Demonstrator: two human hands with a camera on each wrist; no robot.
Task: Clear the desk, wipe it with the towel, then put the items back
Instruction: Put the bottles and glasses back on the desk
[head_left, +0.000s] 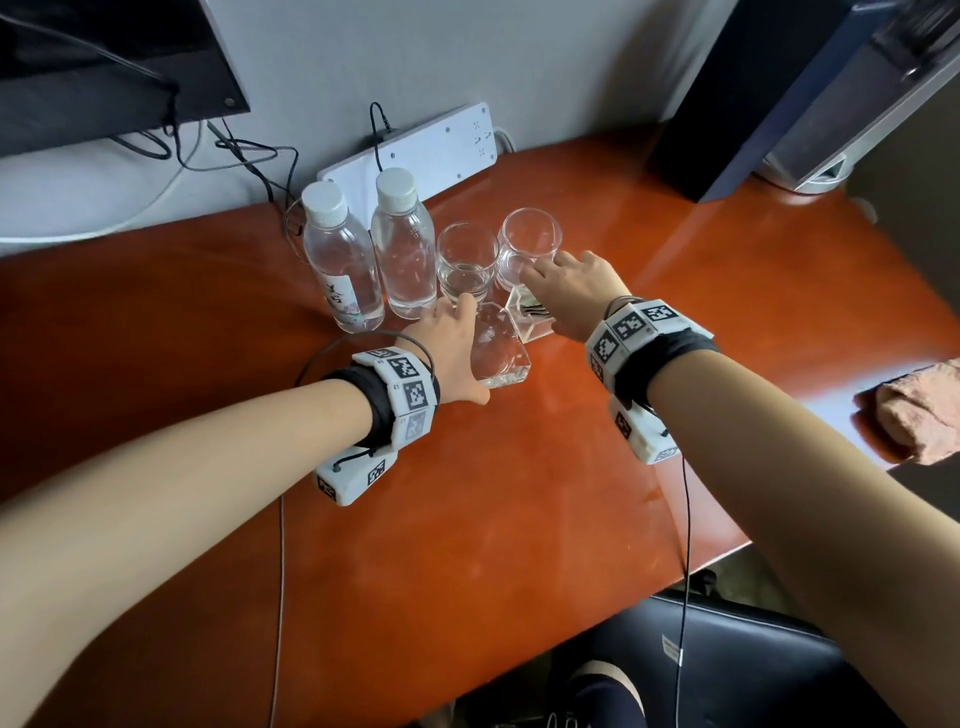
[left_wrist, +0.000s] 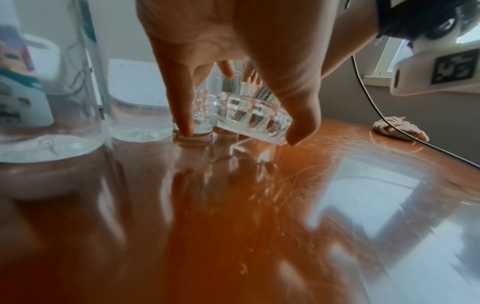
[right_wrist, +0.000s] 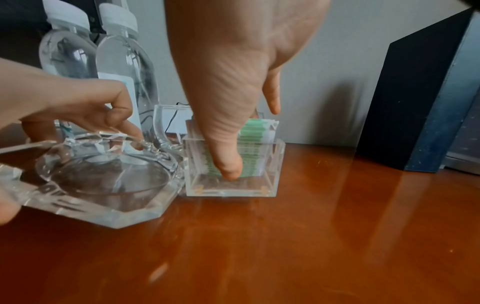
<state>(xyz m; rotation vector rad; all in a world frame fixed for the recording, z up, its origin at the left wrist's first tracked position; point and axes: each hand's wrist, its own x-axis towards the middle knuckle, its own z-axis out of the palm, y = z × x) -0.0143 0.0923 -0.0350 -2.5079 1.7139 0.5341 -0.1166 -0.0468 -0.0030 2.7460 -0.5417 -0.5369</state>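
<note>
— Reading from the left, what stands on the desk (head_left: 519, 493)?

— Two capped water bottles: the labelled bottle (head_left: 340, 265), then the plain bottle (head_left: 402, 249). Next come two drinking glasses, the near glass (head_left: 465, 262) and the far glass (head_left: 527, 244). All sit by the back edge, before a white power strip (head_left: 415, 150).

— And the hands?

— The left hand (head_left: 452, 353) grips a faceted glass ashtray (right_wrist: 101, 181), thumb on its near edge and fingers on the far rim; the ashtray sits tilted, just beside a clear square box (right_wrist: 233, 166). The right hand (head_left: 576, 291) pinches this box, thumb inside against green-and-white packets (right_wrist: 255, 131).

— The towel?

— A pinkish towel (head_left: 914, 415) lies crumpled at the desk's right edge, well apart.
</note>
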